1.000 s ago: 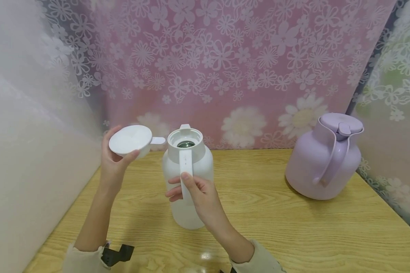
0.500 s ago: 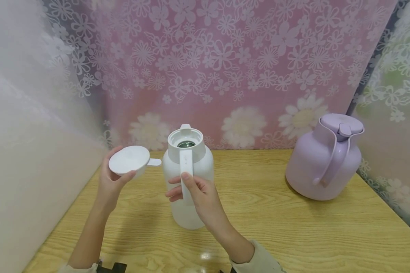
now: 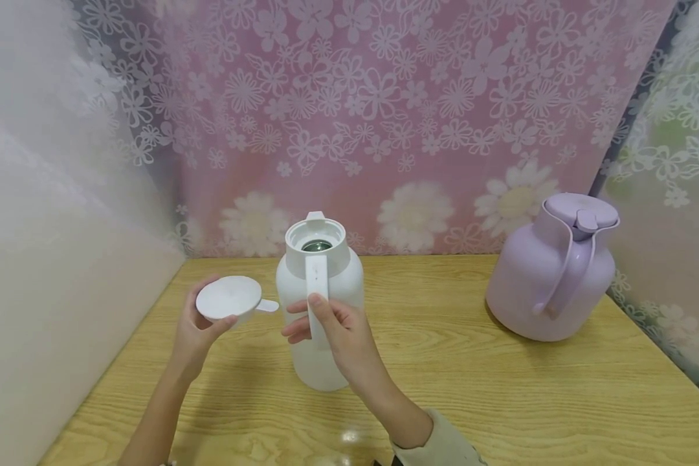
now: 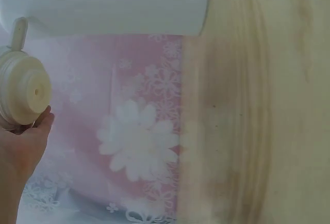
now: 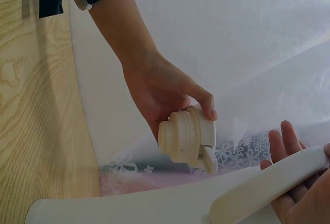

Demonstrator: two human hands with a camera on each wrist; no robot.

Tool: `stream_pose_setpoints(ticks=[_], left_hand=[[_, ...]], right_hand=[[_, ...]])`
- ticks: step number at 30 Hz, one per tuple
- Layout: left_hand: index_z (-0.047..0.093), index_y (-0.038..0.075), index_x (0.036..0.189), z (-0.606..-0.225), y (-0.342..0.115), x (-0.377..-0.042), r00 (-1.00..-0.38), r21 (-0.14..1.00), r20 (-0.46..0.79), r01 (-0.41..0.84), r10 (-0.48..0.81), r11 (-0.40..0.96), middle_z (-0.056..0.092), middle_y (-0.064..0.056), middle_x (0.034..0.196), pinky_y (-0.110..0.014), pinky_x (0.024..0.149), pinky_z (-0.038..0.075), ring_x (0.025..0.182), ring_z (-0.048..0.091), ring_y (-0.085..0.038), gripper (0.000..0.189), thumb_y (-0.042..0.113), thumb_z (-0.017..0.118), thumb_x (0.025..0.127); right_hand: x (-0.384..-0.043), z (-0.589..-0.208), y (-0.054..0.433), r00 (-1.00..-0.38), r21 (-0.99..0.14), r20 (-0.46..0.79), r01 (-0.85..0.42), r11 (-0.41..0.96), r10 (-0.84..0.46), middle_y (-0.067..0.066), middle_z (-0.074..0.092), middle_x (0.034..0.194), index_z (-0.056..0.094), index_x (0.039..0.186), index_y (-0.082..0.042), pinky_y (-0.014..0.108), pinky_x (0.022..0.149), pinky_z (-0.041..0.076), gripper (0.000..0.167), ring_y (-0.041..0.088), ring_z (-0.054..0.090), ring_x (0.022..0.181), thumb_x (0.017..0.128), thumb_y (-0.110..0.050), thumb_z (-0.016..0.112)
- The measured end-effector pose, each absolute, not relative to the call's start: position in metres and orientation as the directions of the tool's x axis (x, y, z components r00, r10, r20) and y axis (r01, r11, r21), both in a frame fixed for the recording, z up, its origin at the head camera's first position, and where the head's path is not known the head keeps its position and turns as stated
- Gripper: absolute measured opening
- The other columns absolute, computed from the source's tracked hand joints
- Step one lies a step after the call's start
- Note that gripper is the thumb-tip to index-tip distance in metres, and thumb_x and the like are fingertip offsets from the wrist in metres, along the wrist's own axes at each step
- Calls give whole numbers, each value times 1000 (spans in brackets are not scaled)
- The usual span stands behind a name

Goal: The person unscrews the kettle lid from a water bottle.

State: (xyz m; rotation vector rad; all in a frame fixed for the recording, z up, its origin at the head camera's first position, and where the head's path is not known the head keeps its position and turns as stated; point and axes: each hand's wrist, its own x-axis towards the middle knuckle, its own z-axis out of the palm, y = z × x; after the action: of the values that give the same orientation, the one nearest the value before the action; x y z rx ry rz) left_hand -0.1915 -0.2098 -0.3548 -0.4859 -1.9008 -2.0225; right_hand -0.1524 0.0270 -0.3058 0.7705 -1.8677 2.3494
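My left hand [image 3: 193, 336] grips a white thermos lid [image 3: 228, 298] by its rim, above the table and left of the jug. The lid's flat top faces up and its small tab points right; the stepped stopper [image 5: 180, 137] underneath shows in the right wrist view. A white thermos jug [image 3: 343, 285] stands upright with its mouth uncovered, a dark shiny opening inside. Around its handle [image 3: 317, 278], my right hand [image 3: 343, 330] is closed with thumb on the near side and fingers on the left. In the left wrist view, the lid's underside [image 4: 37, 91] is visible.
A lilac thermos jug [image 3: 550, 278] with its lid on stands at the right of the wooden table [image 3: 443, 388]. Behind runs a pink floral curtain [image 3: 384, 129]. A pale wall [image 3: 64, 226] borders the left side.
My left hand has lowered the lid from about the height of the jug's mouth to beside its body, lately shifting slightly right. My right hand and the white jug have stayed put.
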Motion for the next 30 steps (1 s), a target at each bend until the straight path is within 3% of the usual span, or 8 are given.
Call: stream_pose_setpoints(ticks=[4, 11, 17, 23, 30], left_hand=[[36, 10, 130, -363, -214, -194, -900, 899, 437, 436, 3, -50, 37, -9, 122, -20, 80, 46, 104, 47, -15, 59, -14, 55, 79], [29, -4, 135, -374, -220, -199, -907, 908, 419, 418, 31, -34, 38, -10, 122, -21, 79, 47, 103, 49, -15, 66, -15, 59, 77], [26, -2, 139, -379, -222, -202, -921, 920, 388, 390, 44, 47, 36, -10, 124, -19, 80, 46, 104, 46, -14, 73, -13, 63, 77], [18, 5, 146, -376, -225, -203, -940, 898, 332, 340, 80, 280, 36, -22, 130, -20, 78, 44, 108, 43, -25, 86, -2, 69, 77], [22, 2, 145, -376, -227, -209, -928, 733, 354, 353, 117, 582, 41, -26, 128, -46, 77, 45, 102, 49, -37, 98, 19, 82, 69]], right_hand=[[-153, -306, 27, -876, -902, 401, -326, -281, -269, 22, 66, 80, 64, 98, 8, 42, 71, 52, 40, 29, 65, 72, 99, -26, 42], [-153, -307, 27, -872, -900, 404, -325, -292, -276, 23, 65, 80, 64, 98, 9, 43, 71, 52, 40, 29, 65, 72, 100, -25, 42], [-153, -306, 26, -873, -900, 402, -323, -292, -274, 24, 65, 80, 63, 98, 9, 43, 71, 51, 40, 30, 65, 72, 99, -24, 42], [-152, -305, 27, -870, -899, 408, -329, -289, -276, 23, 65, 81, 63, 98, 9, 43, 72, 51, 39, 30, 65, 73, 99, -24, 42], [-151, -305, 28, -878, -906, 394, -321, -275, -272, 18, 67, 80, 64, 98, 7, 41, 73, 51, 38, 28, 65, 72, 99, -26, 44]])
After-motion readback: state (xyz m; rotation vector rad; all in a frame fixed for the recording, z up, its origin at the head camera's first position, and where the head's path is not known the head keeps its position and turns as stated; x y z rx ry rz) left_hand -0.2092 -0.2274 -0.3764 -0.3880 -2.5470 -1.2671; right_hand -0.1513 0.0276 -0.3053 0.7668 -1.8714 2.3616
